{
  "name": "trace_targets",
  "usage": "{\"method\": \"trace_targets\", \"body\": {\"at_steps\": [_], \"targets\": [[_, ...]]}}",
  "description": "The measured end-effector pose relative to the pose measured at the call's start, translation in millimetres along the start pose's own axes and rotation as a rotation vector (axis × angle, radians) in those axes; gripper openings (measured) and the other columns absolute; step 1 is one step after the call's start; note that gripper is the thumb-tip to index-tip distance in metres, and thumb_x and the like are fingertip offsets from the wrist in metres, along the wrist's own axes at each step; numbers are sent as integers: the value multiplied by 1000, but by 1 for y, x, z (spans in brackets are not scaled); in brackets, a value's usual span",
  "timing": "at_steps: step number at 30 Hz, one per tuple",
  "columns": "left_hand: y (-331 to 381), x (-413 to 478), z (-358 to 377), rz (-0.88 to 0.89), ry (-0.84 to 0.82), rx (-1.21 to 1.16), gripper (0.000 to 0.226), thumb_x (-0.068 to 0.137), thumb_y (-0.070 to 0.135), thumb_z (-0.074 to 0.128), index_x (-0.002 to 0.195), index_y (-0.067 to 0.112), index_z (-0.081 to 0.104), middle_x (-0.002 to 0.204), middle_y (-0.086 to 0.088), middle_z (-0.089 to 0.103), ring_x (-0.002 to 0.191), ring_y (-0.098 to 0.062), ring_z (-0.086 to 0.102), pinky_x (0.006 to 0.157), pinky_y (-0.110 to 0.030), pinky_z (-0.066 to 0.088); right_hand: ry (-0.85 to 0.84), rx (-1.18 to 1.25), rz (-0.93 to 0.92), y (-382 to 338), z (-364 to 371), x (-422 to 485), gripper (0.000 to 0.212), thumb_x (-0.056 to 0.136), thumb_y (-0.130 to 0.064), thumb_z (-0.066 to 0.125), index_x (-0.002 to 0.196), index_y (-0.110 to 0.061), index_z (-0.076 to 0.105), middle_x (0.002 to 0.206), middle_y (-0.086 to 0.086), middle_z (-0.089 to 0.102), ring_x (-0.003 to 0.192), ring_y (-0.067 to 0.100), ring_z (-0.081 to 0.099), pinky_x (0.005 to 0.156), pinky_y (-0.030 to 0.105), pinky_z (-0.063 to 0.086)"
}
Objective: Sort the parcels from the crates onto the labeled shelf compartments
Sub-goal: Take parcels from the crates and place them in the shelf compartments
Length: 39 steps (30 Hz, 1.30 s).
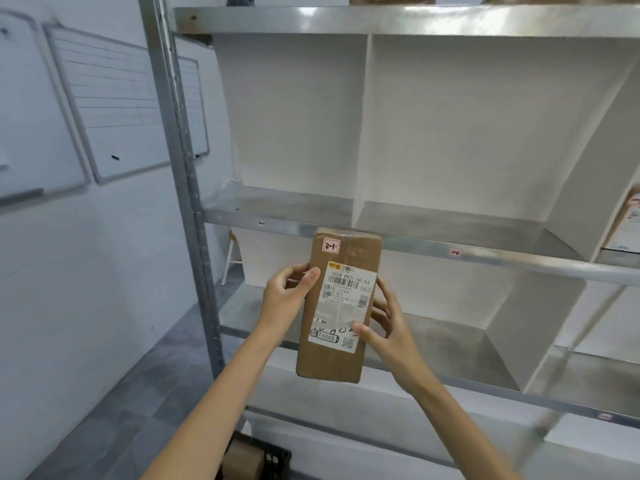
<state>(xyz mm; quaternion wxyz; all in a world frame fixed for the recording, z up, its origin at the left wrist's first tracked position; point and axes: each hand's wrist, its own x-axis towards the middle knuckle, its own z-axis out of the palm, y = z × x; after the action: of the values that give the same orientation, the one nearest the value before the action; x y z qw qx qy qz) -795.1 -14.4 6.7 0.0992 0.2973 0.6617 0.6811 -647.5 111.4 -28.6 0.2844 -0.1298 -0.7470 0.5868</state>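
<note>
Steel shelf (519, 264); "2-1"/"502A" box (332, 358), L hand (284, 299) + R hand (393, 329)

Bright, cool, even indoor light; wide-angle frame.
Light falls from above: glare streaks on the top shelf edge (381, 20), soft grey shadow beside the white divider (362, 126). Right edge bows strongly (straight posts curve); lower-right post (561, 375) smeared by blur. Centre sharp, though small print on the parcel (332, 358) is illegible.

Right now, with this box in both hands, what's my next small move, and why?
Probably ease the parcel forward into the lower left compartment: its red tag reads 2-1, and the shelf edge just above that bay is labelled 1-1.
</note>
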Motion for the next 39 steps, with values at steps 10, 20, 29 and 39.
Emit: {"method": "trace_targets", "body": {"at_steps": [10,20,29,39], "targets": [[-96,-4,-66,-220,-4,4,34,94,24,55,127,20,52,121,1,61,104,-4,59,67,-10,50,-48,66,177,65,110,26,90,85,6,59,145,-39,10,131,-3,50,120,11,53,91,33,53],[-129,62,-92,-384,119,-285,42,101,42,24,108,18,58,89,5,72,79,-6,69,61,-21,51,-29,163,224,93,157,108,75,88,2,58,137,-39,18,133,-6,45,119,5,48,101,48,46],[-180,168,-115,-462,204,-331,48,99,46,23,96,15,60,82,4,74,74,-10,70,68,-32,51,42,217,299,145,202,211,62,88,6,55,128,-34,30,121,-5,53,114,10,54,94,36,52],[-261,231,-114,-579,421,-404,48,100,41,28,76,12,56,70,-5,70,55,-19,68,54,-27,54,168,230,430,205,227,263,54,84,24,33,108,-23,44,112,-1,54,99,8,59,74,29,58]]}}
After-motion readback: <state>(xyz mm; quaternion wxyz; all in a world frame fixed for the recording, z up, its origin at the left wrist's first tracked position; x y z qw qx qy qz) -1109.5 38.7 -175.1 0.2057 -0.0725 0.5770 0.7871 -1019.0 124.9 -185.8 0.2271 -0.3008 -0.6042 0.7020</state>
